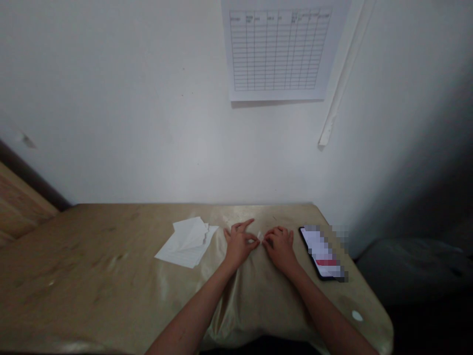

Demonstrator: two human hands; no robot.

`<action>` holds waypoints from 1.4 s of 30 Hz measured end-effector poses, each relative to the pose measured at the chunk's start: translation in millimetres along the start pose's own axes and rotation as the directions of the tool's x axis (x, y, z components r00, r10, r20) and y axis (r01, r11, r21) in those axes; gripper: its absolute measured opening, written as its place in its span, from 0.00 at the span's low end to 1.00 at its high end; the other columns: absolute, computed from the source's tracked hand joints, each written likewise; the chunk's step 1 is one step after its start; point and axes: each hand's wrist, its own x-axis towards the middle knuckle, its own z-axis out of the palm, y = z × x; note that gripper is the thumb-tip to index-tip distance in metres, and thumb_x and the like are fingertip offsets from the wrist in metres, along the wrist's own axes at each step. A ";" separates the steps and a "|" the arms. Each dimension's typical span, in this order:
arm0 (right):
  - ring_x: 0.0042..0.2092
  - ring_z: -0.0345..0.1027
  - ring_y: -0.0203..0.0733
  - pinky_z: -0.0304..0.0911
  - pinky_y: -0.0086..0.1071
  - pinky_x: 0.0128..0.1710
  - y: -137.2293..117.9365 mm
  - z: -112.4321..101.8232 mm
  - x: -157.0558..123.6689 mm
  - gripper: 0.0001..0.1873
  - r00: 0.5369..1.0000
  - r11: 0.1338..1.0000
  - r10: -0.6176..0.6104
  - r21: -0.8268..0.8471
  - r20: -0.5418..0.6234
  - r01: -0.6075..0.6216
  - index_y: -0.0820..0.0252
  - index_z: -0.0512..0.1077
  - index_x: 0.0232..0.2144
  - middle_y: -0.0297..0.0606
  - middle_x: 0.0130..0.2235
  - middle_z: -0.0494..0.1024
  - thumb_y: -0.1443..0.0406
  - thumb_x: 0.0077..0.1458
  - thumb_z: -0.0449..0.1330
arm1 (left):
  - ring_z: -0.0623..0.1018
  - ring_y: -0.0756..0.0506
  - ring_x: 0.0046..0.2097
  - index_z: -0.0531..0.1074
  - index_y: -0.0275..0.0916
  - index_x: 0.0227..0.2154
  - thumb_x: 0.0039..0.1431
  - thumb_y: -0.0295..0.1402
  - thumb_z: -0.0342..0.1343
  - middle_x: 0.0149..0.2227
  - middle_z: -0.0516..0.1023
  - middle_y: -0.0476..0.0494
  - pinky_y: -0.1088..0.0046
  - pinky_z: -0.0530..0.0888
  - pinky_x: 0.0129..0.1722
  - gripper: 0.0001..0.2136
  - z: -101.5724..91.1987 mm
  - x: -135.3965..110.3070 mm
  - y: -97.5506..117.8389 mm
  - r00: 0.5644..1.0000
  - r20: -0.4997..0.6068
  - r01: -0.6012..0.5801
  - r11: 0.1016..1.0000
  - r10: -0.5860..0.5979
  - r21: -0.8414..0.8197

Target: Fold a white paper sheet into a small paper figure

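Observation:
My left hand (238, 242) and my right hand (281, 245) rest on the table (92, 256), fingertips almost meeting. Between them sits a tiny white scrap of paper (260, 236), pinched by the fingers of both hands. The left index finger points away from me. A small stack of white paper sheets (187, 242) lies just left of my left hand. A black phone (322, 254) with a lit screen lies right of my right hand.
The table is covered by a shiny beige cloth and stands against a white wall. A printed grid sheet (278, 49) hangs on the wall, with a white conduit (345, 74) beside it. A small white spot (356, 315) sits near the table's right front corner.

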 end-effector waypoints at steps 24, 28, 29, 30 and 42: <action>0.62 0.56 0.58 0.39 0.61 0.65 -11.2 2.0 0.4 0.07 0.987 0.985 0.160 -0.068 -0.031 -0.162 0.55 0.77 0.38 0.46 0.53 0.75 0.61 0.60 0.60 | 0.59 0.31 0.69 0.81 0.54 0.37 0.56 0.38 0.66 0.72 0.57 0.58 0.26 0.45 0.64 0.06 1.4 1.2 2.0 0.999 0.026 0.024 0.999 -0.025 0.043; 0.63 0.55 0.57 0.36 0.62 0.66 -9.3 2.8 0.4 0.08 0.986 0.984 0.164 -0.059 -0.025 -0.166 0.54 0.75 0.40 0.44 0.53 0.74 0.62 0.59 0.60 | 0.58 0.31 0.69 0.81 0.53 0.39 0.55 0.38 0.67 0.72 0.58 0.56 0.28 0.43 0.65 0.08 0.5 0.8 2.5 0.999 0.036 0.039 0.999 -0.040 0.036; 0.63 0.55 0.56 0.36 0.62 0.66 -9.2 2.9 0.1 0.07 0.986 0.985 0.162 -0.056 -0.028 -0.164 0.54 0.76 0.40 0.44 0.53 0.74 0.62 0.60 0.60 | 0.58 0.31 0.69 0.82 0.52 0.37 0.55 0.38 0.67 0.72 0.58 0.56 0.28 0.42 0.65 0.06 0.5 0.8 2.4 0.998 0.041 0.041 0.998 -0.042 0.040; 0.62 0.55 0.56 0.36 0.62 0.66 -9.2 2.7 -0.3 0.07 0.986 0.985 0.161 -0.052 -0.030 -0.163 0.54 0.76 0.39 0.43 0.53 0.74 0.62 0.60 0.60 | 0.58 0.31 0.69 0.82 0.52 0.36 0.55 0.38 0.66 0.72 0.58 0.56 0.28 0.42 0.66 0.05 0.6 0.7 2.2 0.998 0.044 0.042 0.998 -0.044 0.042; 0.61 0.56 0.56 0.36 0.61 0.65 -9.2 -0.1 0.2 0.07 0.988 0.987 0.153 -0.034 -0.033 -0.154 0.51 0.79 0.36 0.42 0.52 0.75 0.59 0.60 0.62 | 0.61 0.34 0.67 0.75 0.52 0.50 0.57 0.39 0.66 0.69 0.64 0.47 0.29 0.45 0.65 0.17 1.4 -0.3 3.2 0.999 -0.002 0.045 0.998 -0.045 0.040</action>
